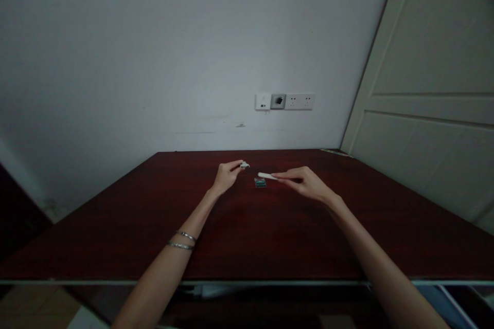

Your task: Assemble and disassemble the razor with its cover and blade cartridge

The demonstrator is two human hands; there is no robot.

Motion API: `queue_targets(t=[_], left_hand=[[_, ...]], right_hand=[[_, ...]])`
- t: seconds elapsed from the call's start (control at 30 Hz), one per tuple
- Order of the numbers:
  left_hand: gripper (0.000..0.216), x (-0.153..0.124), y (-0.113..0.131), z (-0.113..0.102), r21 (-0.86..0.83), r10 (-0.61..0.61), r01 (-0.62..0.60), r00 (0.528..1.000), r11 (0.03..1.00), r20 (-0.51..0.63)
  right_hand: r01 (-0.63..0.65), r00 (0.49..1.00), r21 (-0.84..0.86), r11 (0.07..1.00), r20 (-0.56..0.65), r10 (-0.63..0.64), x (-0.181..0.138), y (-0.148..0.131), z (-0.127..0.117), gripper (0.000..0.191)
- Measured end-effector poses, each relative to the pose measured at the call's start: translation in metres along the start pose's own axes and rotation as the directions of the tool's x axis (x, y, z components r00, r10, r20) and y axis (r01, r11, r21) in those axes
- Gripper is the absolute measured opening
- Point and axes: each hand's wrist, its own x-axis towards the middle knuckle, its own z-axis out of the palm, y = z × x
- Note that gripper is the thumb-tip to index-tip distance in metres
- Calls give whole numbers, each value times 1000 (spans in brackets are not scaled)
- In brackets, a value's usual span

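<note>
My left hand [227, 176] is raised over the table and pinches a small white piece [244, 165] of irregular shape, too small to name. To its right, my right hand [303, 181] holds a slim white stick-like object [267, 176] by one end, its free end pointing left. Just below that free end, a small dark green, clear-edged box [260, 183] rests on the table. Neither hand touches the box. A gap separates the white piece from the stick.
The dark red wooden table [239, 236] reaches back to a pale wall [154, 61]. Wall sockets [299, 102] sit above its far edge. On the right stands a light panelled door [432, 97]. Blurred items lie below the table's front edge.
</note>
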Motion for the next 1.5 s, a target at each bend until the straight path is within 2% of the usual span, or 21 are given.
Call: queue_targets(t=[0.13,0.3,0.4,0.53,0.6,0.67,0.73,0.8,0.9,1.0,1.13,1.37,1.5], left_hand=[[22,0,-2,0,5,15,-15,1000,1000,12],[24,-3,4,5,2,-16,15,997,1000,72],[22,-2,8,3,-19,-30,31,997,999,75],[16,0,12,0,-96,-80,86,995,992,60],[14,0,14,1,-177,-158,175,982,969,105],[11,-1,18,5,-238,-300,354,925,905,233],[9,-3,23,9,-236,-426,535,817,811,389],[9,-6,29,12,-215,-486,637,728,740,484],[13,-7,37,11,-228,-510,691,680,686,527],[15,-4,39,2,-251,-514,703,676,666,528],[15,1,36,-8,-286,-515,692,698,663,498],[11,-2,33,-2,-226,-526,703,672,674,521],[11,2,32,-8,-254,-510,681,701,687,499]], right_hand=[[31,996,27,999,-80,-29,4,-6,-2,29],[101,995,-30,994,5,-101,28,-23,9,29],[90,996,-33,995,18,-90,26,-17,7,30],[48,999,-9,999,-21,-48,9,3,-5,29],[31,997,0,1000,-78,-31,7,10,-9,29],[21,990,-6,1000,-140,-22,11,12,-8,29],[17,986,-34,999,-168,-23,21,11,-2,29],[18,985,-69,997,-168,-29,34,10,6,30],[29,990,-109,994,-134,-43,48,12,18,30],[29,991,-97,995,-126,-41,49,22,21,30],[-10,989,-84,996,-151,-3,39,36,14,30],[25,977,-3,1000,-210,-25,47,25,25,30],[-16,979,-18,1000,-201,12,45,38,27,31]])
